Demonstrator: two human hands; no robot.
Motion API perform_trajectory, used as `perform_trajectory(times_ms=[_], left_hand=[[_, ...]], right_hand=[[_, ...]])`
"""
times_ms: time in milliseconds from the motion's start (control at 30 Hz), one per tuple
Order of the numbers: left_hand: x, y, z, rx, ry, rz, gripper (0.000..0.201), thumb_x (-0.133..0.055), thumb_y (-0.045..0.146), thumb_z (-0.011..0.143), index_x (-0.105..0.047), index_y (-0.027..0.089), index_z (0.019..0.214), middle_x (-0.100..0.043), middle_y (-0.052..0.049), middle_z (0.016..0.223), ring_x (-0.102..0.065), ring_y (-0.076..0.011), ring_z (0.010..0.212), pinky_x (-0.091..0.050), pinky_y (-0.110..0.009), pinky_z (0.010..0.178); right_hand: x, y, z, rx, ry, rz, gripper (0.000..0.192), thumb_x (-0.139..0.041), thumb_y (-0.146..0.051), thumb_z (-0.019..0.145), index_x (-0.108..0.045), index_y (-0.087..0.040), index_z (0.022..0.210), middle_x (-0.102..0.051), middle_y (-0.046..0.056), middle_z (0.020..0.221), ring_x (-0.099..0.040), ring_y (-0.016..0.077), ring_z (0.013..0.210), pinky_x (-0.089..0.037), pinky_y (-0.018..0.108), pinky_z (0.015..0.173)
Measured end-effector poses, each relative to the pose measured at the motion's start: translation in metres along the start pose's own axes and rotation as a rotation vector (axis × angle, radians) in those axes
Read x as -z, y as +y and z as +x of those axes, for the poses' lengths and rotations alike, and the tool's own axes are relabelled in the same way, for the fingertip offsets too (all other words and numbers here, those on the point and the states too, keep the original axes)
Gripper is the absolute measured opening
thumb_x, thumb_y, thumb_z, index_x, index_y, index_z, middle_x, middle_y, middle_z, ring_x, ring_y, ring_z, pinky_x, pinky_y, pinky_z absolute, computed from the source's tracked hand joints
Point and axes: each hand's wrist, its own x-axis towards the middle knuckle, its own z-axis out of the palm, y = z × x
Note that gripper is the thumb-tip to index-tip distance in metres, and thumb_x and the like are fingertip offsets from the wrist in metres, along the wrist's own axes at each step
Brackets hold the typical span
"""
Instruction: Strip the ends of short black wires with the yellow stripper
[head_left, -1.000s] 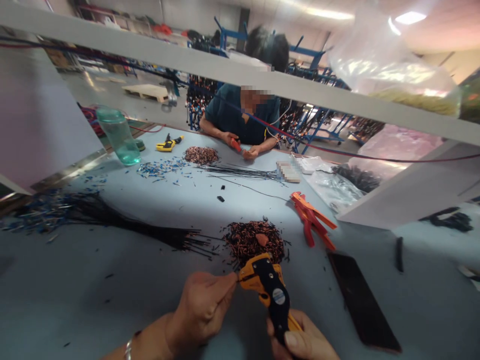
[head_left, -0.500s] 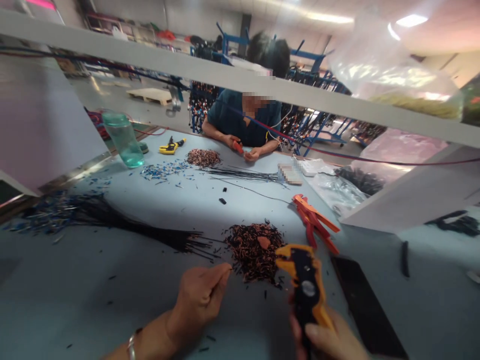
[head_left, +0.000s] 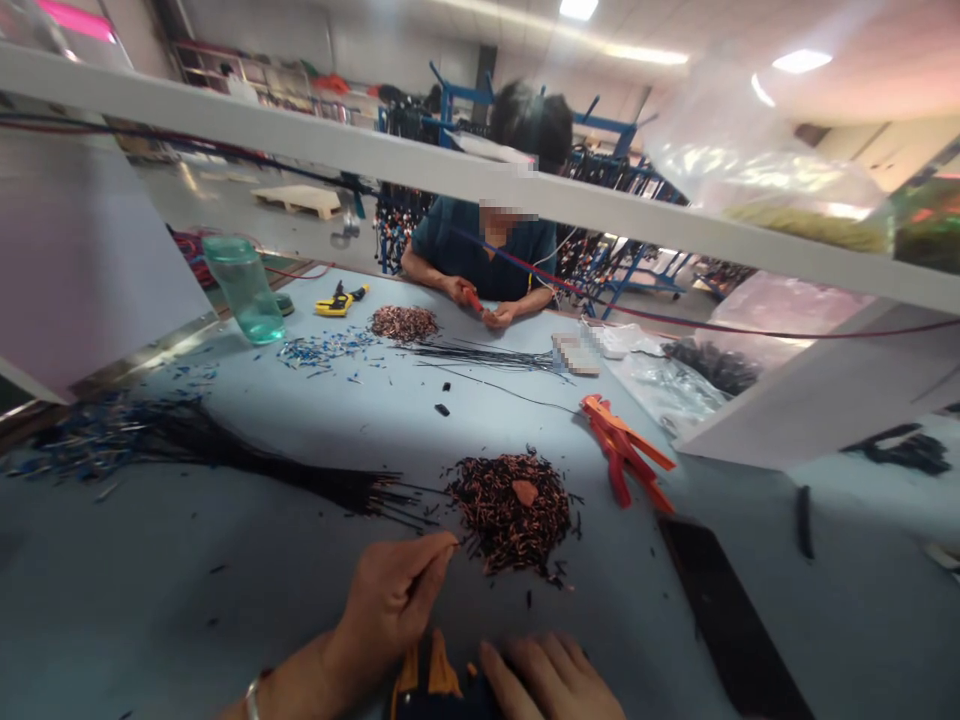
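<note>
- Here the fingers [head_left: 439, 555] of the left hand [head_left: 394, 600] are pinched together at their tips, just short of the heap of black and copper wire cuttings [head_left: 514, 510]; whether a thin wire sits between them is too small to tell
- The right hand [head_left: 551, 680] lies flat with loose, spread fingers, resting on the yellow and black wire-stripping pliers [head_left: 427, 685] at the lower edge of view
- A fan of thin black wires [head_left: 300, 475] lies on the pale blue worktop [head_left: 225, 600] to the left of the heap
- Red and orange pliers [head_left: 626, 455] lie to the right, a flat black phone [head_left: 720, 610] nearer
- Across the worktop another person [head_left: 480, 250] works with both hands, near a green plastic jar [head_left: 236, 290]
</note>
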Motion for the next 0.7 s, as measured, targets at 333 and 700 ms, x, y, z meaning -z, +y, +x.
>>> perform_trajectory(times_ms=[333,700], left_hand=[[0.002,0.012,0.002,-0.27,-0.135,0.057,0.021,-0.042,0.017,0.096,-0.063,0.017,0.095,-0.061,0.003,0.05,-0.054,-0.0126,0.04,-0.035,-0.024,0.04],[0.001,0.022,-0.003,-0.497,-0.303,0.102,0.024,-0.032,0.017,0.097,-0.056,0.014,0.098,-0.056,0.004,0.051,-0.045,-0.0146,0.038,-0.026,-0.031,0.038]], right_hand=[[0.026,0.01,0.011,-0.222,0.107,0.271,0.018,-0.048,-0.021,0.095,-0.064,-0.015,0.089,-0.07,0.006,0.079,-0.064,0.0173,0.071,-0.049,0.033,0.069],[0.019,0.009,0.011,-0.2,0.222,0.119,0.018,-0.05,-0.008,0.092,-0.064,-0.015,0.084,-0.069,0.0,0.062,-0.06,0.0126,0.053,-0.042,0.03,0.066]])
